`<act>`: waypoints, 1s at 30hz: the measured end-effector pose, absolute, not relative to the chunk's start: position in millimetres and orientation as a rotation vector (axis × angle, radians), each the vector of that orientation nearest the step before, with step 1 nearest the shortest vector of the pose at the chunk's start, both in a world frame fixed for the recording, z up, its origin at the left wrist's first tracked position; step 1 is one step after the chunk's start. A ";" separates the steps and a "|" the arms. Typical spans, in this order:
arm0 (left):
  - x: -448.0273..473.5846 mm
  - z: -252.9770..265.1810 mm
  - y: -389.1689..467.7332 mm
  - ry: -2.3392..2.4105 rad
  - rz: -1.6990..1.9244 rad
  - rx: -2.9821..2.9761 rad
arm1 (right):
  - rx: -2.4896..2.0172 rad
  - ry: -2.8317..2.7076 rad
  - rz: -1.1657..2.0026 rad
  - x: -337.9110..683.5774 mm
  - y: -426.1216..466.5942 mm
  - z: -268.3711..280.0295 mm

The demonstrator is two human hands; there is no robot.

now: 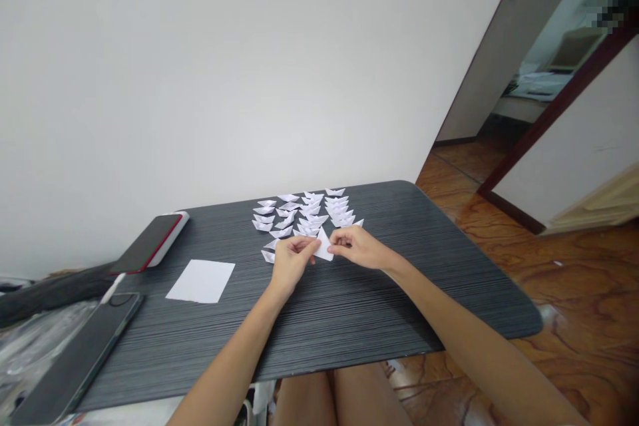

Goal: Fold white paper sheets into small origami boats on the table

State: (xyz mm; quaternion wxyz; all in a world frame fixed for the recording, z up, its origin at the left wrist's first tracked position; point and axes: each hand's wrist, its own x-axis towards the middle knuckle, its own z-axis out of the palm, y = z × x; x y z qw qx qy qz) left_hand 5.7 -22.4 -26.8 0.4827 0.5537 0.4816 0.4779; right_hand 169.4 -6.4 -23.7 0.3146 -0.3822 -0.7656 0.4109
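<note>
Between my two hands is a small folded piece of white paper, held up just above the dark table. My left hand pinches its left edge between thumb and fingers. On the other side my right hand grips the right corner with closed fingertips. Right behind the hands stand several white paper boats, set out in rough columns; my hands partly cover the nearest ones. A flat square sheet of white paper lies to the left of my left hand.
The dark grain-patterned table meets a white wall at its back. Along its left side lie a black device with a red edge and a dark phone. A doorway and wooden floor are on the right.
</note>
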 end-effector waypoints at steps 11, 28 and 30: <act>2.5 -26.3 -19.8 0.730 1.005 1.176 | -0.881 -1.976 1.348 169.1 -6.9 -22.7; 3.1 -25.8 -20.0 1.039 1.313 1.580 | -0.905 -1.428 1.551 146.4 -10.9 -39.0; 3.1 -26.8 -20.3 1.074 1.326 1.602 | -0.897 -1.394 1.560 145.0 -11.1 -41.1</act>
